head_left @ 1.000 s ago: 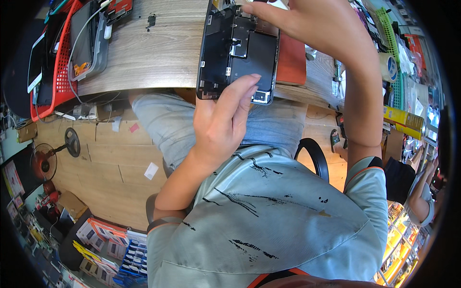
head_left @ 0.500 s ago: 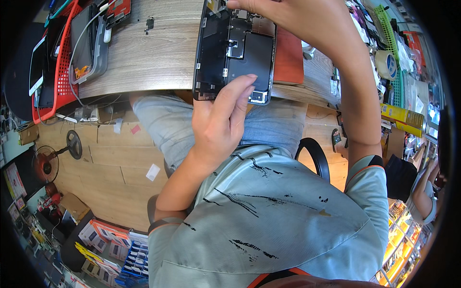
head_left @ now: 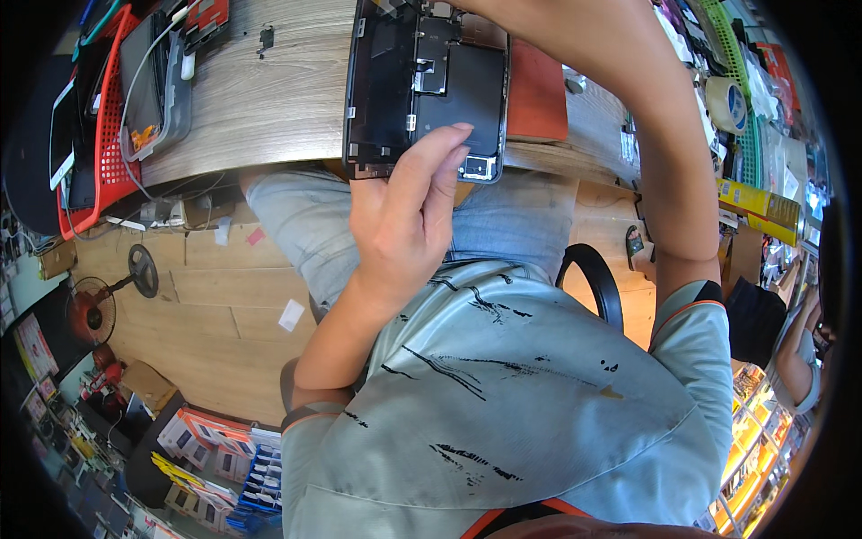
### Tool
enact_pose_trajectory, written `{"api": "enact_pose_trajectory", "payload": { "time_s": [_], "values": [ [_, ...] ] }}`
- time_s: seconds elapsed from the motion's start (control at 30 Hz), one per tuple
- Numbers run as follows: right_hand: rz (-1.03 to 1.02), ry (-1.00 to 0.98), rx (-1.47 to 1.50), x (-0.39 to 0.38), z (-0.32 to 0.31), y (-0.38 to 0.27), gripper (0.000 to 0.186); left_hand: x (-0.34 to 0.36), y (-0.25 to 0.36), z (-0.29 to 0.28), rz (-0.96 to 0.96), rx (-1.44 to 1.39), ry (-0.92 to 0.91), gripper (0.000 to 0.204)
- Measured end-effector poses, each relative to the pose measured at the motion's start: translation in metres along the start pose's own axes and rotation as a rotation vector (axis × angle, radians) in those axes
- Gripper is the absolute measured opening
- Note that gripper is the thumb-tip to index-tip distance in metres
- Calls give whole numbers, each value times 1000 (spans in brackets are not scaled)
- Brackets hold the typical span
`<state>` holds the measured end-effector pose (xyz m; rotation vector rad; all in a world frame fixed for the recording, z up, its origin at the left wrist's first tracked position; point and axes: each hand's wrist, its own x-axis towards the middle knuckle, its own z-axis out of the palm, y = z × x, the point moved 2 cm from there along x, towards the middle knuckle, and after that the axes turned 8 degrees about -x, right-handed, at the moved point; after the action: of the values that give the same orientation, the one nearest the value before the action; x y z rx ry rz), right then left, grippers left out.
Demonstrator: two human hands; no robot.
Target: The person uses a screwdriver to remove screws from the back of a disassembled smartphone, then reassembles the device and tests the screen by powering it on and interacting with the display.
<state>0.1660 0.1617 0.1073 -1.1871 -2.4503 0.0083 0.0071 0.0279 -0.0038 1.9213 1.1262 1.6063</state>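
Note:
An opened smartphone [head_left: 476, 90] lies spread at the table's front edge, its bare insides showing a black battery and a metal-edged lower end. The screen half [head_left: 382, 76] is folded out to the left beside the body. My left hand [head_left: 404, 202] grips the phone's bottom end, thumb and forefinger over the lower inside, other fingers tucked underneath. My right hand [head_left: 489, 5] is at the far end of the phone, cut off by the upper edge of the picture. Its fingers are out of sight, so what they touch cannot be made out.
A red pad [head_left: 539, 94] lies right of the phone. A red basket [head_left: 112, 148] and a clear plastic box [head_left: 171, 117] with phones stand at the left. A small dark part [head_left: 266, 39] rests on the wood table [head_left: 296, 108]. Tape [head_left: 725, 105] and a yellow can [head_left: 759, 211] are at right.
The phone and my left hand have shifted slightly left and up in the picture. My right hand has moved further up, mostly out of the frame. The left grip stays the same.

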Motion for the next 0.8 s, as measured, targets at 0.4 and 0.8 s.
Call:
{"api": "enact_pose_trajectory", "payload": {
  "time_s": [0.4, 0.8],
  "values": [
    [-20, 102, -209, -2, -4, -7, 30, 0, 2, 1, -17, 14, -11, 15],
    [40, 63, -11, -1, -10, -11, 36, 2, 3, 0, -7, 15, -16, 15]
  ]
}}
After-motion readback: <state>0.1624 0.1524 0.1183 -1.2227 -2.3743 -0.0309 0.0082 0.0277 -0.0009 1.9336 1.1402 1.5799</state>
